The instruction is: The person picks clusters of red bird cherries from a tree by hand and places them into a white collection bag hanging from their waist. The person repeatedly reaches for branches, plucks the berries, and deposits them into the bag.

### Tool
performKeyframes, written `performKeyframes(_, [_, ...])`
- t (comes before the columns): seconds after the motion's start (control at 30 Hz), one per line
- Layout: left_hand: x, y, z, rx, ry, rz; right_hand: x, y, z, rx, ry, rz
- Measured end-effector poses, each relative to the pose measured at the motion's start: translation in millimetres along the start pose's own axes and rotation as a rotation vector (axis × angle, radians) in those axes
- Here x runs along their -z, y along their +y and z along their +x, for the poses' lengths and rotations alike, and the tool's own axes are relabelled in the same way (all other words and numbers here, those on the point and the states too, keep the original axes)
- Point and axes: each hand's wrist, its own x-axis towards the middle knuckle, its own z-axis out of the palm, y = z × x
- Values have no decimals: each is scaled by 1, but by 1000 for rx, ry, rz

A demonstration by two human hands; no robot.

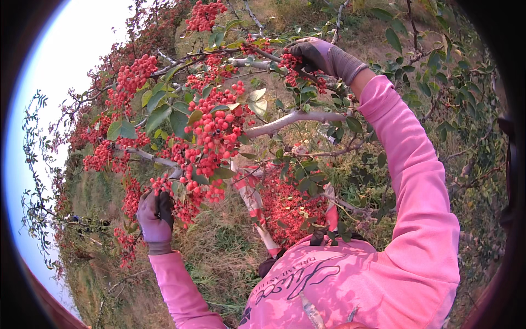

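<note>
My left hand (156, 214), in a grey and purple work glove, is raised at the lower left with thumb and fingertips closed on a small cluster of red berries (161, 183). My right hand (310, 57), gloved alike, reaches to the upper right, its curled fingers at a thorny branch beside another berry cluster (291, 61); its fingertips are partly hidden. Between my hands hangs a large bunch of red berries (213, 131) among green leaves. Below, against my body, an open red-and-white bag (252, 201) holds a heap of picked red berries (287, 205).
A thick pale branch (296, 118) crosses in front of me, with thin twigs around it. More berry clusters (135, 74) hang at the upper left. Leafy twigs (435, 78) spread on the right. Dry grass (222, 242) covers the ground.
</note>
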Motion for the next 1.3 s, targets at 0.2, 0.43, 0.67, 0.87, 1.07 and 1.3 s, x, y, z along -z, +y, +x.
performKeyframes(0.2, [5,-3,2,59,-97,-1,-4,-23,1,296,-188,-483])
performKeyframes(0.43, [1,-8,-2,30,-32,-25,-25,-29,9,69,58,-654])
performKeyframes(0.67, [0,-13,-3,-29,-23,16,-16,-1,-7,72,96,130])
performKeyframes(0.87, [1,-15,-5,-10,-39,34,-10,10,-9,21,62,461])
performKeyframes(1.07, [0,-22,-8,18,-62,8,-26,5,-16,179,249,153])
performKeyframes(1.3, [-2,-32,-12,-18,-43,53,-44,8,-24,595,553,-542])
